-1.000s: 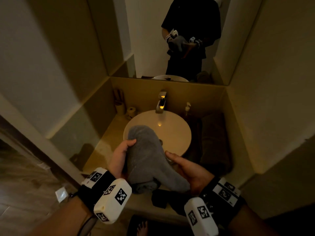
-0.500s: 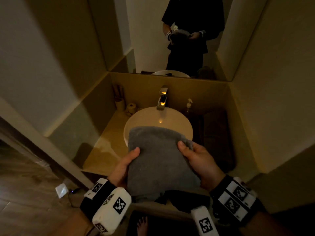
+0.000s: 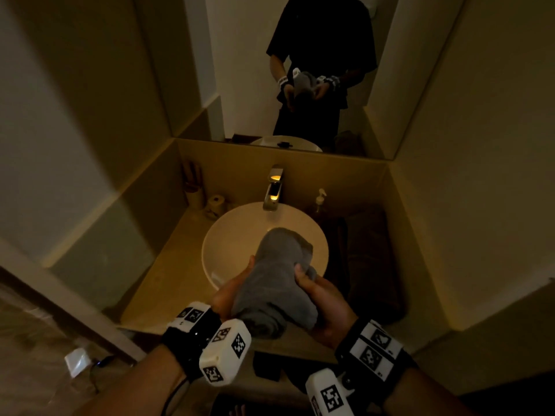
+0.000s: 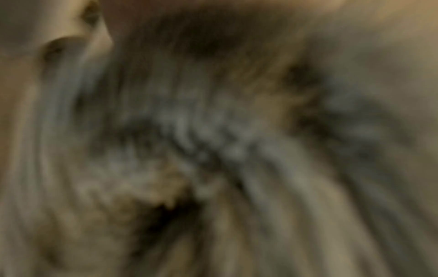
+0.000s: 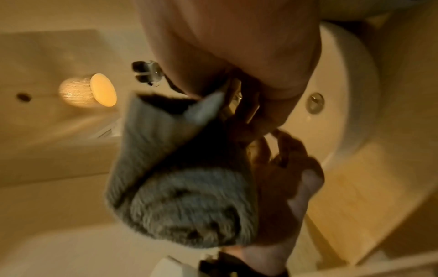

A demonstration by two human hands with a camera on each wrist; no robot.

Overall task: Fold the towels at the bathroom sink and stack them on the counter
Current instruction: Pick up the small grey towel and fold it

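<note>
A grey towel (image 3: 277,274), bunched into a thick fold, is held in the air over the near rim of the round white sink (image 3: 228,235). My left hand (image 3: 232,291) cups its left side with the thumb on top. My right hand (image 3: 321,298) grips its right side, thumb pressed on the cloth. In the right wrist view the grey towel (image 5: 180,187) hangs as a rolled bundle under my right hand (image 5: 249,112). The left wrist view is a blur of grey towel (image 4: 201,140). Dark folded towels (image 3: 369,259) lie on the counter to the right of the sink.
A faucet (image 3: 273,190) stands behind the sink, a soap pump (image 3: 320,198) to its right, a cup (image 3: 195,196) and a small roll (image 3: 216,204) to its left. The beige counter (image 3: 168,280) lies left of the sink. A mirror (image 3: 300,70) covers the back wall; walls close in on both sides.
The towel, spread flat between my hands half a second ago, is now bunched narrower. Both hands have come closer together and lower over the sink's near rim.
</note>
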